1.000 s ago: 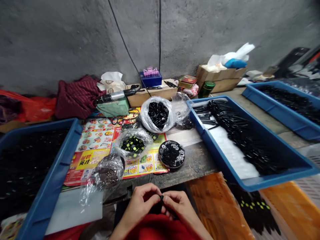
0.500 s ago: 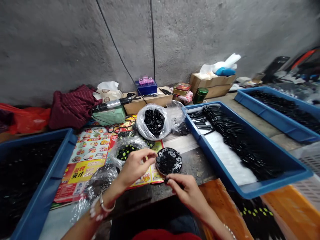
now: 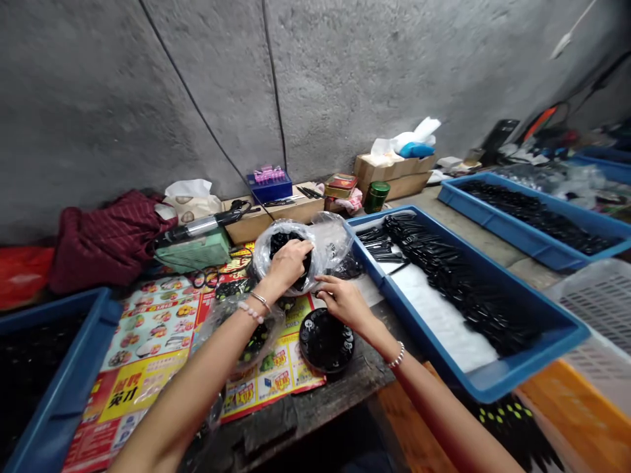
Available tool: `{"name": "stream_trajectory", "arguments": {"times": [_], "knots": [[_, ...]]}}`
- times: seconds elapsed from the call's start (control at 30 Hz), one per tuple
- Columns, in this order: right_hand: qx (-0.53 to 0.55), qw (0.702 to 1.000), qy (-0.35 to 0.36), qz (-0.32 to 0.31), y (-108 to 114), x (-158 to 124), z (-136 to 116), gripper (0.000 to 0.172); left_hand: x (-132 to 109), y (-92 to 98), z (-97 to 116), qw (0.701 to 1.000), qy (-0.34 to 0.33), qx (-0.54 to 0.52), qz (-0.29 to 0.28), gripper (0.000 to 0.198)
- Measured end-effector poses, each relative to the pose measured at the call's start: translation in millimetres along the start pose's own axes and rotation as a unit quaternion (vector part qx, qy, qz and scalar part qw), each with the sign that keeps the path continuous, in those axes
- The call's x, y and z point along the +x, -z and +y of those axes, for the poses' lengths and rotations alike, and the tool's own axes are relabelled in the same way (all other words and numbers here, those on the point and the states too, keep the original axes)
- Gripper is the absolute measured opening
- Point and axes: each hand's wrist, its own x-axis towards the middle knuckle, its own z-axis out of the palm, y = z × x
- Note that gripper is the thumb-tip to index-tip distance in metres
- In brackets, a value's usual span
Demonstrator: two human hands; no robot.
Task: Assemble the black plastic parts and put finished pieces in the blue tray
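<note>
My left hand (image 3: 290, 261) reaches into the clear plastic bag (image 3: 263, 253) of small glossy black pieces (image 3: 282, 242). Its fingers bend down among them, with the tips hidden. Close by, my right hand (image 3: 344, 301) has thumb and forefinger nearly together at the bag's near right rim; what lies between them is too small to make out. Below that hand sits a round black dish (image 3: 325, 345) with pale skull-like shapes around its inside. Under my left forearm, another clear bag (image 3: 269, 328) holds black pieces with yellow-green dots.
A blue tray (image 3: 434, 355) with black slender parts (image 3: 444, 269) stands to the right, another blue tray (image 3: 522, 243) beyond it. At left is a blue bin (image 3: 64, 368). Printed flyers (image 3: 162, 335) cover the bench. A green tin (image 3: 377, 196) and cardboard box (image 3: 394, 171) stand near the wall.
My left hand has moved from beside the dish forward into the bag of black pieces. My right hand has risen from the dish's near edge to the bag's rim. The view has shifted.
</note>
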Motion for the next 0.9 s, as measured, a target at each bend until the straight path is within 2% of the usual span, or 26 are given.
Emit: {"name": "stream_trajectory", "arguments": {"times": [0.17,0.33,0.47,0.57,0.67,0.77,0.9], "knots": [[0.006,1.0,-0.005,-0.021,-2.3,-0.9,12.8,0.022,7.4,-11.9,-4.2,1.0,-0.014,0.017,-0.008,0.043],[0.031,0.999,-0.008,-0.013,-7.2,-4.0,21.4,0.021,6.8,-12.7,-6.5,1.0,0.003,-0.018,-0.014,0.033],[0.061,0.998,-0.004,0.022,-0.3,-10.8,15.1,0.021,3.0,-2.4,-7.2,0.995,0.05,-0.083,0.01,0.026],[0.119,0.992,0.008,0.041,10.3,-20.5,1.9,0.021,-13.4,13.5,-0.9,0.982,0.1,-0.156,0.043,0.022],[0.223,0.975,-0.011,0.013,16.8,-34.0,-13.7,0.02,-46.0,29.3,10.9,0.96,0.148,-0.231,0.054,0.017],[0.324,0.942,-0.049,-0.069,13.7,-49.6,-27.2,0.021,-87.7,38.8,24.9,0.928,0.211,-0.304,0.036,0.017],[0.408,0.893,-0.11,-0.157,-4.3,-72.0,-44.0,0.027,-138.2,42.7,45.0,0.815,0.368,-0.447,0.03,0.016]]}}
